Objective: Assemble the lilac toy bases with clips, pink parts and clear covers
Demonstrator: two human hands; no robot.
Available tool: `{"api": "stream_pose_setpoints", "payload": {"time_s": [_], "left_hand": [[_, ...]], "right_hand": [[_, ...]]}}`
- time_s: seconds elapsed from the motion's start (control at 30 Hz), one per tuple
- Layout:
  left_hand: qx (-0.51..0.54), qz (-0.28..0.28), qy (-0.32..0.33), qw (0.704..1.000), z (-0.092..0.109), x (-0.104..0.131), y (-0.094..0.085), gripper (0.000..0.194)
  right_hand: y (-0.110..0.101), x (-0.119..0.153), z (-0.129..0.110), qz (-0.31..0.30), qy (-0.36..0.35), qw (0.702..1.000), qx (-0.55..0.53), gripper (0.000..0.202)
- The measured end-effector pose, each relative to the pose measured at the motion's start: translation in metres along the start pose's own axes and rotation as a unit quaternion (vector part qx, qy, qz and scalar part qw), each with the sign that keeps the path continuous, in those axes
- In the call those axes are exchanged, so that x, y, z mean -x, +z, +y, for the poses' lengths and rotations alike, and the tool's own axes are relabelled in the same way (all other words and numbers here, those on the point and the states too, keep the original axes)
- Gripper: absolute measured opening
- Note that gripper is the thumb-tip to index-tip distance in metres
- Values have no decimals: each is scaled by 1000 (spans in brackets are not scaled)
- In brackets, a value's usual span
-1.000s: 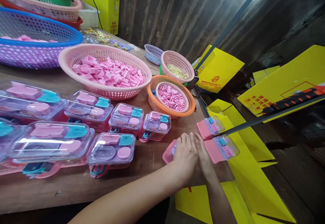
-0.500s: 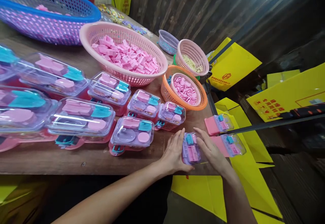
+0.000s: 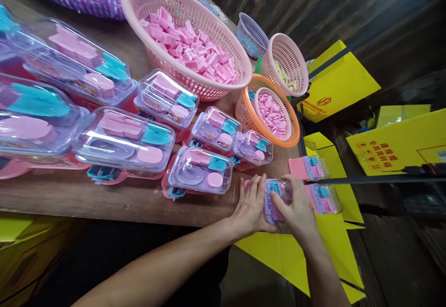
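From the head camera, both hands meet at the near right corner of the wooden table (image 3: 104, 200). The left hand (image 3: 251, 203) lies with its fingers curled against the left side of a small clear toy pack (image 3: 275, 197) (lilac tray, pink pieces, one teal piece under the lid). The right hand (image 3: 297, 207) covers the pack's right side and top, its fingers bent over the lid, so the pack is clasped between the two hands at the table's edge.

Just right of the hands, two more small packs (image 3: 318, 184) on pink cards lie near the table's right edge. To the left, finished packs (image 3: 200, 170) stand in rows, growing larger toward the camera. Behind them sit a big pink basket (image 3: 139, 0) heaped with pink blocks, an orange basket (image 3: 244, 112) with a pink bowl of smaller pink pieces nested inside, and two smaller baskets further back. Yellow cardboard sheets (image 3: 334, 84) lie below and beyond the table.
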State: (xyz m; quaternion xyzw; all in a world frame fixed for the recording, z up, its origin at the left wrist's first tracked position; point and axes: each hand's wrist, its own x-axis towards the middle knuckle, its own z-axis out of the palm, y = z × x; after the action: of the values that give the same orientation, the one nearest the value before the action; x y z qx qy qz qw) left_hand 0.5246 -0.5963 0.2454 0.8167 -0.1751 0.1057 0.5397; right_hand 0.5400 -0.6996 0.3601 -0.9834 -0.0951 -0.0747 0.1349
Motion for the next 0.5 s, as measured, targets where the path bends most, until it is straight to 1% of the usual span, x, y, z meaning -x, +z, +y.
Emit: {"api": "stream_pose_setpoints", "payload": {"time_s": [0.1, 0.23, 0.33, 0.5], "left_hand": [[0, 3, -11, 1000, 4, -1, -3, 136], [6, 8, -23, 1000, 10, -2, -7, 127], [11, 19, -20, 1000, 12, -3, -10, 123], [5, 33, -7, 999, 10, -3, -10, 118]], "right_hand": [[-1, 2, -8, 3, -9, 1000, 27, 38], [-2, 4, -16, -5, 6, 996, 86, 37], [-2, 5, -18, -8, 12, 993, 114, 39], [-3, 5, -19, -27, 22, 991, 132, 39]]}}
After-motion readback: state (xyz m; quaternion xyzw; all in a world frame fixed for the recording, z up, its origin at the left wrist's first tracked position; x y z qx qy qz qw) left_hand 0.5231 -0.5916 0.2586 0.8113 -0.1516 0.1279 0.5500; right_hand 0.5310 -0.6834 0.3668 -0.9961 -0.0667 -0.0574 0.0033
